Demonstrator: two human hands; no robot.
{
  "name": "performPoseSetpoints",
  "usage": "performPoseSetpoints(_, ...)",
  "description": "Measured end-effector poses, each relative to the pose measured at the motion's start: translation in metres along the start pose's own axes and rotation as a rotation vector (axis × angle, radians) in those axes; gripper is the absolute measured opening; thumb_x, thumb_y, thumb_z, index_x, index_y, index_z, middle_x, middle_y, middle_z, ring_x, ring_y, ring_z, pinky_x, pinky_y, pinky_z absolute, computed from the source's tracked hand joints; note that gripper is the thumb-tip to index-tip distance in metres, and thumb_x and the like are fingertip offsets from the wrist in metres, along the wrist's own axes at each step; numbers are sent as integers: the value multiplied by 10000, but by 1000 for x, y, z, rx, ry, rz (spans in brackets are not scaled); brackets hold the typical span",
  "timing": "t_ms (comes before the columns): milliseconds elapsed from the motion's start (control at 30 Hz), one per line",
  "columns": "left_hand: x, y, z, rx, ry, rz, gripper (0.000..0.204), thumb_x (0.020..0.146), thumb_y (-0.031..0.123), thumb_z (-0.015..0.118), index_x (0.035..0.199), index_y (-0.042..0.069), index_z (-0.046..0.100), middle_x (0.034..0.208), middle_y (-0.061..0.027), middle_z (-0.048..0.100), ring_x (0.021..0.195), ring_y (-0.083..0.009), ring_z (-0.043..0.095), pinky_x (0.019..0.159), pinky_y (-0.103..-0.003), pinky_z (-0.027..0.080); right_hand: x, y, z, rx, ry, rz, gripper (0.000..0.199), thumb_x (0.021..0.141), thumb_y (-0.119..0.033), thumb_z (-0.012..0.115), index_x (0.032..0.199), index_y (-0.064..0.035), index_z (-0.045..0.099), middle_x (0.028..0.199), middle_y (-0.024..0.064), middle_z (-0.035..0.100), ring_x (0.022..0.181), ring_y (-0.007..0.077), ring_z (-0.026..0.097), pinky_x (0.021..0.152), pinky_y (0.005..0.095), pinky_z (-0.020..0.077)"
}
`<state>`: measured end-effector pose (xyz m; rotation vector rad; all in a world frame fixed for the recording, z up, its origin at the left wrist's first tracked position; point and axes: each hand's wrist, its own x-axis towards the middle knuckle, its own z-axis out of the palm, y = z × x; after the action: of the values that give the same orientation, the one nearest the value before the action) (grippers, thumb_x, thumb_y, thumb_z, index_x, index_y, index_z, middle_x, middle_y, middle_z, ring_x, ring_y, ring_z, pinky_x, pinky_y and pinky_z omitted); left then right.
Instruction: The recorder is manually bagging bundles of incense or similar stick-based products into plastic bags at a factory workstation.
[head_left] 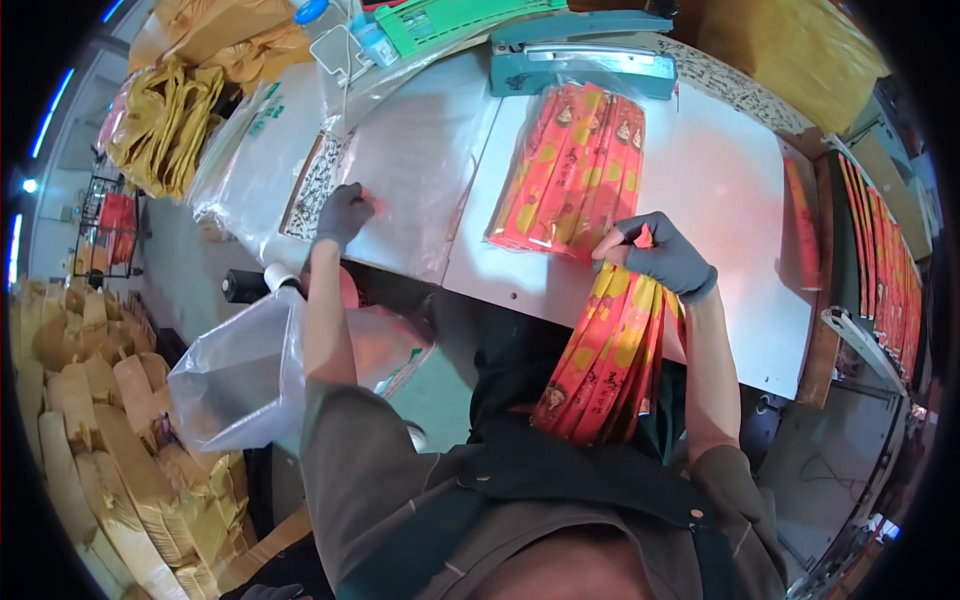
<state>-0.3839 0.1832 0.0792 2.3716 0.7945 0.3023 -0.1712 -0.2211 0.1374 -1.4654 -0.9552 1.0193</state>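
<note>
My right hand [660, 258], in a grey fingerless glove, grips the upper end of a bundle of long flat red-and-yellow printed packets [595, 365]. They hang down past the table's front edge and fan out toward my lap. Just beyond that hand, a clear plastic bag filled with similar red packets [570, 165] lies on the white table. Over to the left, my gloved left hand [345, 213] rests with curled fingers on a stack of clear plastic bags [410, 150]. Whether a bag is pinched in those fingers is hidden.
A teal bag sealer [585, 70] and a green basket [450, 20] stand at the back. More red packets [880, 260] stand upright at the right. Below my left arm hangs an open clear bag [245, 370]. Brown-wrapped bundles [120, 430] pile up at the lower left.
</note>
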Motion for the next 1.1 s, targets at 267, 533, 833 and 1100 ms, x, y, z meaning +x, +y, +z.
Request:
performPoseSetpoints(267,12,-38,8,133,-44,131,264,729,147,639,965,36,600,907,-121,611,801,-286,586,751,-342,470,2,1,3,58,17,31,128,794,-59,633,866,38,674,784,82,654,737,124,581,701,256,450)
performPoseSetpoints(533,-26,-17,31,499,264,438,328,708,100,616,1034,86,583,1031,-88,592,972,-292,551,822,-354,478,-3,3,3,57,40,23,146,797,-88,636,864,36,675,782,83,658,750,130,587,723,261,452)
performPoseSetpoints(833,-17,-16,14,279,272,126,175,761,180,652,872,54,604,811,-135,607,707,-325,593,660,-378,472,-14,3,2,54,68,26,144,793,-81,616,862,35,667,801,82,657,777,133,588,759,269,451)
performPoseSetpoints(1100,-15,-7,4,21,156,-19,203,771,205,667,874,31,657,800,-101,649,711,-194,618,679,-312,477,-12,3,2,38,74,34,149,797,-92,623,864,33,666,805,82,657,784,137,590,762,271,452)
